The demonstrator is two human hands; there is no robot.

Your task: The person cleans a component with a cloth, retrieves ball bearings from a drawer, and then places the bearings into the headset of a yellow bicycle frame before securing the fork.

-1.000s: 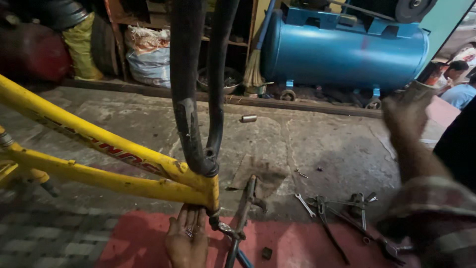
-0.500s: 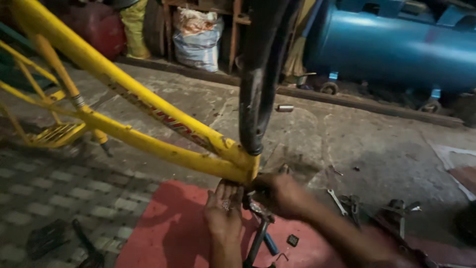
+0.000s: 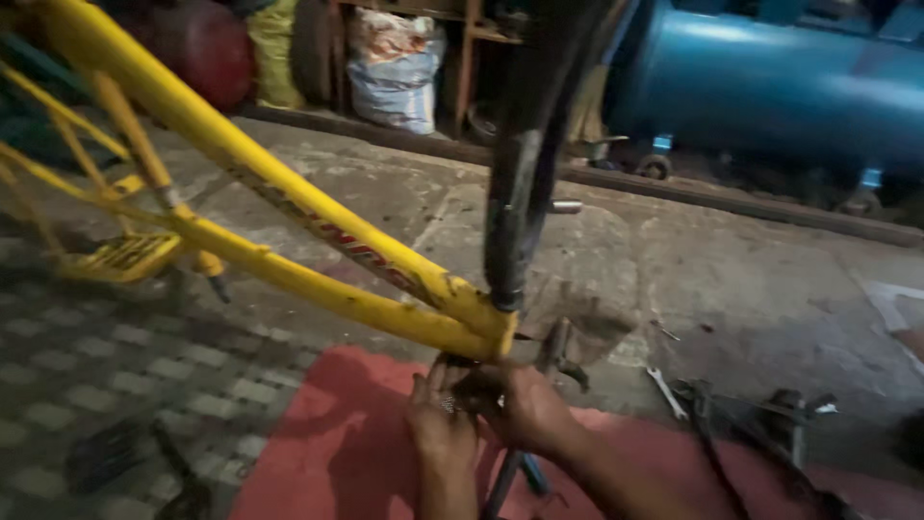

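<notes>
**Workshop floor, bicycle frame at head tube**

Red floor mat point(image 3: 318, 462), flat and scuffed, nearest the viewer. On it: left hand point(image 3: 441, 431) and right hand point(image 3: 525, 404), pressed together, fingers curled about small dark fittings under the glossy yellow tubular steel bicycle frame point(image 3: 289, 217); exact grip cannot be told. Black fork point(image 3: 515, 207) rises from the frame's joint. Loose metal tools point(image 3: 741, 414) lie right. Beyond: stained concrete, open. Farthest: blue cylindrical tank point(image 3: 770, 87).

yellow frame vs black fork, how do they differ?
The yellow frame has bright tubes slanting down from the upper left; the black fork is dark and stands nearly upright. The frame carries printed lettering; the fork shows worn grey patches. They meet at the joint just above the left hand and right hand.
</notes>
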